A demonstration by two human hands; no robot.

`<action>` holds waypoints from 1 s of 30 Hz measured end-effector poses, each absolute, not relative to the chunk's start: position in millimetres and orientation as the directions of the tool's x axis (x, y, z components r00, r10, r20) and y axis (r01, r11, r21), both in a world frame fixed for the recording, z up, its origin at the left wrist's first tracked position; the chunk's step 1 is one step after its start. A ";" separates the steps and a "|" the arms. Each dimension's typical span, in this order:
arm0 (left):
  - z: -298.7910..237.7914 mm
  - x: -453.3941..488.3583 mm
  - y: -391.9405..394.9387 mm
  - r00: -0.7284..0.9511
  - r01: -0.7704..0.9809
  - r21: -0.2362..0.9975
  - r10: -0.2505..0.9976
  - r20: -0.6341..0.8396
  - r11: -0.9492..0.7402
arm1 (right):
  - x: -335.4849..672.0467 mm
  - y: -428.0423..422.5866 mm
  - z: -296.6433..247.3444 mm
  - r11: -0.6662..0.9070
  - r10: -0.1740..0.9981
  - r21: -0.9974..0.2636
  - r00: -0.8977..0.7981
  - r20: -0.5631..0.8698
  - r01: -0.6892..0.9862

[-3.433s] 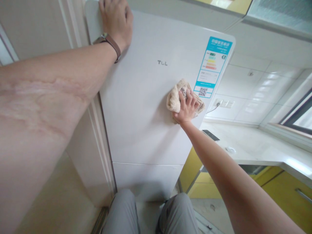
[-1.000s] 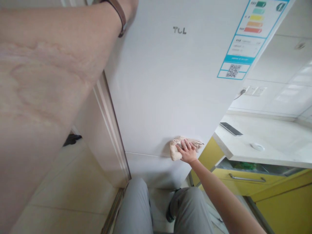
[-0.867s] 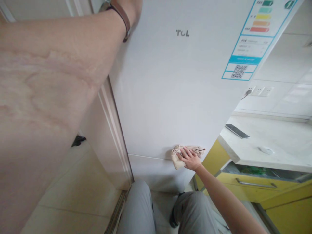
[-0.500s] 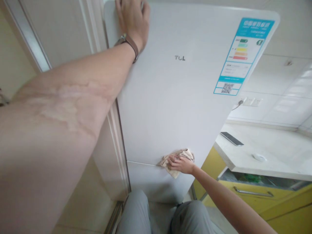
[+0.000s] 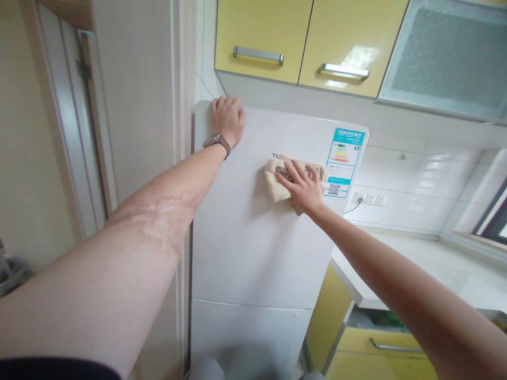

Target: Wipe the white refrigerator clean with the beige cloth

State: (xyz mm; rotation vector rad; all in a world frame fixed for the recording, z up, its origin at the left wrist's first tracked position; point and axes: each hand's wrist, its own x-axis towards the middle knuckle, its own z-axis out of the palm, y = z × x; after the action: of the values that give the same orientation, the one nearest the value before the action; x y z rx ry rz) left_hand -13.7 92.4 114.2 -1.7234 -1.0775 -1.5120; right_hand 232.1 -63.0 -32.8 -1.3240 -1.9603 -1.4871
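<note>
In the head view we see both hands at a white refrigerator [image 5: 237, 248], which stands upright with its front facing us. The right hand [image 5: 304, 189] grasps a folded beige cloth [image 5: 272, 182], its fingers spread over it and pressing it against the upper part of the front. The cloth lies just left of a blue-and-white energy label [image 5: 345, 161] and partly covers the grey lettering [image 5: 274, 155] at its upper edge. We see the left hand [image 5: 228, 122] at the refrigerator's far top edge, near the left corner, with its fingers bent; we cannot tell whether it grips that edge or only leans there. A wristwatch [image 5: 217, 141] with a brown strap circles the left wrist.

Above, on the far side, we find yellow cabinets [image 5: 263, 26] with metal handles, and a frosted glass panel [image 5: 451, 53] to their right. Wall sockets [image 5: 369, 199] sit right of the refrigerator, one with a plug in it. Nearer on the right, a white countertop [image 5: 455, 258] runs above a yellow drawer [image 5: 356, 340]. A pale door frame [image 5: 182, 79] stands just left of the refrigerator.
</note>
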 end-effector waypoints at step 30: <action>118.2 -19.9 86.2 0.072 0.856 0.070 0.251 0.965 -0.512 | 192.2 5.0 34.5 -0.059 0.191 0.320 -0.304 0.933 0.946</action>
State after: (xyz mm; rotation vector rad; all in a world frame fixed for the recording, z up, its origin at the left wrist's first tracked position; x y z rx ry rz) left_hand -19.9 86.2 118.2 -1.8186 -1.0967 -1.4637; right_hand 192.2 5.0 34.5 -1.2444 -1.5407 -1.4231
